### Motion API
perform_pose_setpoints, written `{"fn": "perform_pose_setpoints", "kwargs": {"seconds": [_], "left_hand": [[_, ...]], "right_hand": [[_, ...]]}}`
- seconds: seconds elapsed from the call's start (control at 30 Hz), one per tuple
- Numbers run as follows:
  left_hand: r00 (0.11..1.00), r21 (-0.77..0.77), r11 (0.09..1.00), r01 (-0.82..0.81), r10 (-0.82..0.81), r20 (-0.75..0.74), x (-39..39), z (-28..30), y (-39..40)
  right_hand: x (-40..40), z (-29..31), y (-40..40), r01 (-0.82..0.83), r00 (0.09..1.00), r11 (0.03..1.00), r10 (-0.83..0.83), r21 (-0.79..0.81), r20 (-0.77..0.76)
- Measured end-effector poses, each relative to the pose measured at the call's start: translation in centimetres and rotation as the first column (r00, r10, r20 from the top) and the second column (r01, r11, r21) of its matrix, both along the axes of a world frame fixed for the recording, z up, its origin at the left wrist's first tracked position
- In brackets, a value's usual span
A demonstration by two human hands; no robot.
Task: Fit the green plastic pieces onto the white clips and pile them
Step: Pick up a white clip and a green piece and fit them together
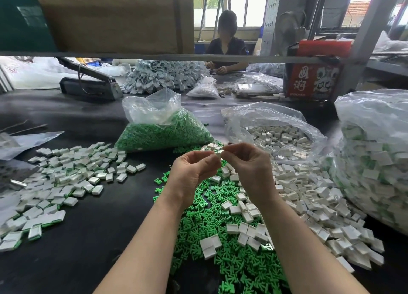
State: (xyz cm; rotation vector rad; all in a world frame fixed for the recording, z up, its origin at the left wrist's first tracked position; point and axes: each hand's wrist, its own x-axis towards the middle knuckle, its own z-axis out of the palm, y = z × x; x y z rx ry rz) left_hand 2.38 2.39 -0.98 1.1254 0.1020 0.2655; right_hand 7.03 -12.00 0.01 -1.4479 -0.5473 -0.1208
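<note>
Both hands are raised over the dark table and meet at one small white clip (218,155). My left hand (194,172) pinches it from the left, my right hand (249,167) from the right; most of the clip is hidden by fingertips. Whether a green piece sits in it cannot be seen. Below my hands lies a spread of loose green plastic pieces (220,238) with white clips (309,205) scattered over it and heaped to the right. A pile of fitted clips (66,178) with green edges lies at the left.
An open bag of green pieces (163,134) and an open bag of white clips (271,132) stand behind my hands. A large bag of fitted clips (375,156) fills the right edge. A person (227,44) sits across the table beyond a metal bar (154,56).
</note>
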Motion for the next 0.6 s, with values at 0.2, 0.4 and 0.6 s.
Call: {"fn": "perform_pose_setpoints", "kwargs": {"seconds": [0.2, 0.4, 0.6], "left_hand": [[1.000, -0.015, 1.000, -0.001, 0.002, 0.011, 0.07, -0.02, -0.79], [0.997, 0.259, 0.963, 0.069, -0.055, -0.061, -0.04, 0.35, -0.56], [0.985, 0.486, 0.858, 0.165, -0.121, -0.122, -0.13, 0.67, -0.67]], "right_hand": [[-0.08, -0.39, 0.55, 0.073, 0.997, 0.975, -0.067, -0.210, 0.033], [-0.26, -0.27, 0.76, 0.088, 0.994, 0.988, -0.095, -0.124, -0.055], [-0.29, -0.16, 0.61, -0.016, 0.991, 0.996, 0.004, -0.091, -0.133]]}}
